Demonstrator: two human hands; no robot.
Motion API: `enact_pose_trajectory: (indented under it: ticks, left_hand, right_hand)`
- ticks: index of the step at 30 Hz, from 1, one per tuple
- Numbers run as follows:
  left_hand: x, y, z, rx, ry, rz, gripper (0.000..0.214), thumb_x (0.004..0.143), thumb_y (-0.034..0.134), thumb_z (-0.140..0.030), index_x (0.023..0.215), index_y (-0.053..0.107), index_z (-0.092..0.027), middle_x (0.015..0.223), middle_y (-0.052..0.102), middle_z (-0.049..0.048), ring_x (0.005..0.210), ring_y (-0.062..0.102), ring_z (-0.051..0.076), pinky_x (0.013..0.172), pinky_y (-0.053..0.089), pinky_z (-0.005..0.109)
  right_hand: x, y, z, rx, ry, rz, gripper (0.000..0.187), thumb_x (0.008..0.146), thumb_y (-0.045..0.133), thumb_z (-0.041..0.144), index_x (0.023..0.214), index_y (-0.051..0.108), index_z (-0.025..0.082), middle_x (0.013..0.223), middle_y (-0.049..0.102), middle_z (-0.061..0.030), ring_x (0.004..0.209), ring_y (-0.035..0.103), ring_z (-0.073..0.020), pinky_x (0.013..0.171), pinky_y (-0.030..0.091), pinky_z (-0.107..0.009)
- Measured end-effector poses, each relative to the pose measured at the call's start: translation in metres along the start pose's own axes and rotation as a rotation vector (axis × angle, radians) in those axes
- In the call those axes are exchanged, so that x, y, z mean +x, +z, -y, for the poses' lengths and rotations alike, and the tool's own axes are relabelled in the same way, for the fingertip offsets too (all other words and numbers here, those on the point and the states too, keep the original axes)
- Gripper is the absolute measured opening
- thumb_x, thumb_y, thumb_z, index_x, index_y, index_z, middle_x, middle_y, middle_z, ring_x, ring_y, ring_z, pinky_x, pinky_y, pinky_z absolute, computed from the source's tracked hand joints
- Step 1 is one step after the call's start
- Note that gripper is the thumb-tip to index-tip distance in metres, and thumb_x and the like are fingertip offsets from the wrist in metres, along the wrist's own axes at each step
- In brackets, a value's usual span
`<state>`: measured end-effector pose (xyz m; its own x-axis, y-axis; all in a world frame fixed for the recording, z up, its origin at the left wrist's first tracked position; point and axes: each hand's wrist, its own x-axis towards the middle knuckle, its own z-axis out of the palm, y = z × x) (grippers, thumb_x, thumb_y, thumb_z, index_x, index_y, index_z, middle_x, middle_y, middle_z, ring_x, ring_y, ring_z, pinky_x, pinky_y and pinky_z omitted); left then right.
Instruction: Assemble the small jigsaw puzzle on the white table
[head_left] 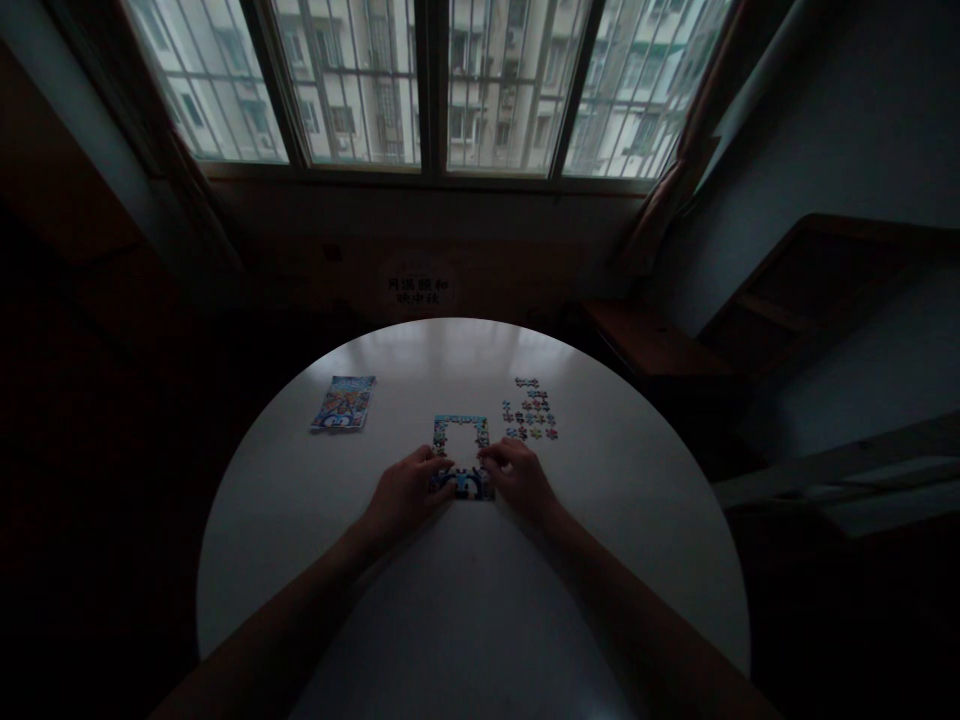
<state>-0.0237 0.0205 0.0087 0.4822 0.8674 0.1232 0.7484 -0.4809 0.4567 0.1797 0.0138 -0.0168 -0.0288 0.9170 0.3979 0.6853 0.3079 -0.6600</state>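
Note:
A partly assembled jigsaw puzzle (469, 487) lies flat on the white table, its border joined and a dark blue picture filling the lower part. The table surface shows through a gap in its middle. My left hand (405, 490) rests at the puzzle's left edge, thumb and forefinger apart on it. On the opposite side, my right hand (519, 478) has its fingertips pinched together over the right border, on what looks like a small puzzle piece (482, 455), mostly hidden by the fingers. Several loose puzzle pieces (536, 418) lie in rough rows beyond my right hand.
A colourful picture sheet (345, 403) lies on the left of the round white table (285, 520). Behind the table are a barred window (431, 90) and a low wooden bench (652, 335) at right. The room is dim.

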Motion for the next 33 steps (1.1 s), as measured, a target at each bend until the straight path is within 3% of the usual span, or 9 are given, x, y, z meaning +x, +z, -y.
enact_pose_trajectory:
  ticks: [5, 10, 15, 21, 28, 33]
  left_hand:
    - [-0.0006, -0.0021, 0.0011, 0.046, -0.081, 0.007, 0.036, 0.079, 0.06, -0.034, 0.114, 0.061, -0.025, 0.099, 0.062, 0.0012, 0.081, 0.061, 0.015, 0.071, 0.043, 0.023]
    - [-0.001, -0.0045, -0.0002, 0.04, -0.074, 0.006, 0.044, 0.076, 0.063, -0.043, 0.116, 0.06, -0.026, 0.099, 0.063, 0.0017, 0.079, 0.062, 0.016, 0.069, 0.043, 0.024]
    - [-0.002, -0.0076, -0.0029, -0.001, 0.002, 0.041, 0.025, 0.074, 0.065, -0.036, 0.098, 0.069, -0.029, 0.095, 0.065, -0.0006, 0.076, 0.061, 0.014, 0.066, 0.042, 0.021]
    - [-0.0015, -0.0077, -0.0041, 0.035, 0.014, 0.076, 0.023, 0.076, 0.062, -0.038, 0.095, 0.071, -0.028, 0.083, 0.066, -0.0012, 0.07, 0.059, 0.012, 0.062, 0.039, 0.021]
    - [0.0001, -0.0012, -0.0048, 0.037, -0.009, 0.023, 0.019, 0.08, 0.059, -0.034, 0.093, 0.07, -0.027, 0.089, 0.066, -0.0002, 0.074, 0.06, 0.013, 0.063, 0.039, 0.021]
    - [0.0006, -0.0001, -0.0029, 0.033, -0.018, -0.024, 0.025, 0.079, 0.06, -0.033, 0.102, 0.067, -0.027, 0.093, 0.066, 0.0, 0.079, 0.061, 0.014, 0.068, 0.04, 0.022]
  right_hand:
    - [0.0008, -0.0042, -0.0021, -0.019, 0.158, 0.066, 0.021, 0.08, 0.052, 0.023, 0.085, 0.071, 0.016, 0.057, 0.058, 0.0004, 0.052, 0.049, -0.0118, 0.056, 0.036, -0.022]
    - [-0.0005, -0.0041, 0.0006, -0.073, 0.134, 0.113, 0.023, 0.079, 0.051, 0.023, 0.087, 0.072, 0.018, 0.061, 0.063, -0.0008, 0.054, 0.051, -0.0118, 0.056, 0.035, -0.022]
    - [-0.0011, -0.0038, -0.0001, -0.08, 0.118, 0.123, 0.022, 0.079, 0.052, 0.023, 0.088, 0.072, 0.018, 0.063, 0.064, -0.001, 0.054, 0.052, -0.0115, 0.056, 0.035, -0.021]
    - [-0.0008, -0.0042, 0.0021, -0.111, 0.102, 0.135, 0.023, 0.081, 0.052, 0.025, 0.089, 0.072, 0.018, 0.061, 0.063, -0.0006, 0.052, 0.051, -0.0109, 0.056, 0.035, -0.021]
    - [-0.0015, -0.004, 0.0023, -0.119, 0.095, 0.147, 0.025, 0.082, 0.051, 0.028, 0.094, 0.071, 0.019, 0.059, 0.062, 0.0009, 0.051, 0.051, -0.0107, 0.054, 0.035, -0.021]
    - [-0.0016, -0.0057, 0.0035, -0.148, 0.095, 0.15, 0.025, 0.082, 0.05, 0.027, 0.096, 0.07, 0.02, 0.06, 0.063, 0.0008, 0.052, 0.053, -0.0114, 0.055, 0.036, -0.021]
